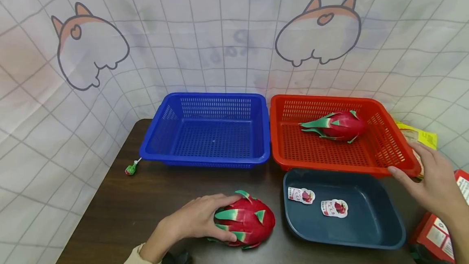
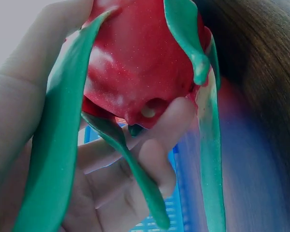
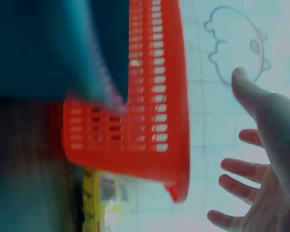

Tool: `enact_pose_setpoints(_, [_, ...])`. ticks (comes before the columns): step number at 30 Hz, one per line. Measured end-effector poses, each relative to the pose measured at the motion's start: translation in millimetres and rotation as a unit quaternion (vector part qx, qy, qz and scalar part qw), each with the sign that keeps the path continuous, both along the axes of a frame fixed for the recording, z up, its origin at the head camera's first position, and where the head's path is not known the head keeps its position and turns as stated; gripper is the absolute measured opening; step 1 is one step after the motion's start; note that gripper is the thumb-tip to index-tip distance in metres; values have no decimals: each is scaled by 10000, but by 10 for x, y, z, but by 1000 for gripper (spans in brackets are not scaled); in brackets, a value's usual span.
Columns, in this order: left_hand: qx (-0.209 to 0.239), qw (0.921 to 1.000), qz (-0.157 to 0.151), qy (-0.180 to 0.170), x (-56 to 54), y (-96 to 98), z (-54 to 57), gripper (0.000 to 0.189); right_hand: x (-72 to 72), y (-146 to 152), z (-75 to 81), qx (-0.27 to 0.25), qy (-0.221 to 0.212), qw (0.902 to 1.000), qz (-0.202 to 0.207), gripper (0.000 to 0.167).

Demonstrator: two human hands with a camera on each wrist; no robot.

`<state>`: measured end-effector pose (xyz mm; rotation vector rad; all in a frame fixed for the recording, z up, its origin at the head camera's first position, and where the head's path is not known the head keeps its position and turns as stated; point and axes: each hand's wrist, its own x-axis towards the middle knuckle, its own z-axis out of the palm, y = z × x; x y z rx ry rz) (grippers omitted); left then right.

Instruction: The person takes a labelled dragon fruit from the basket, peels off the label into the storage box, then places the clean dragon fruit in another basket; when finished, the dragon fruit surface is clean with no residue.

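Observation:
My left hand [image 1: 196, 218] grips a red dragon fruit [image 1: 254, 220] with green scales, low over the front of the table; in the left wrist view the thumb and fingers wrap round its leafy end. A second dragon fruit [image 1: 344, 126] lies in the red basket [image 1: 326, 165], its green leaves pointing left. My right hand [image 1: 434, 176] is at that basket's front right corner in the head view, holding nothing. Its fingers are spread and relaxed in the right wrist view, apart from the basket wall [image 3: 150, 96].
A blue basket [image 1: 216, 159] stands left of the red one. In front of the red basket, a dark blue tray [image 1: 366, 231] holds two printed labels [image 1: 334, 208]. A green lollipop [image 1: 131, 168] lies at left; a yellow packet [image 1: 426, 137] and red boxes [image 1: 436, 235] are at right.

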<state>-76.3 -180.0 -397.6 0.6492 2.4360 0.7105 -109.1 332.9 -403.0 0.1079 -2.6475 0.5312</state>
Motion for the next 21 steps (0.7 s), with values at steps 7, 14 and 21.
enact_pose_setpoints(7, [-113, 9996, -30, 247, 6, 5, -23, 78, -36, 149, -136, -118, -530, 9972, -520, 83])
enact_pose_setpoints(14, [-252, 9990, -3, 381, 17, 21, -13, 79, -91, 261, -245, -191, -931, 9942, -512, 88])
enact_pose_setpoints(21, [-111, 9995, -20, 304, 8, 17, -72, 78, -175, 345, -359, -522, -803, 9953, 136, 84])
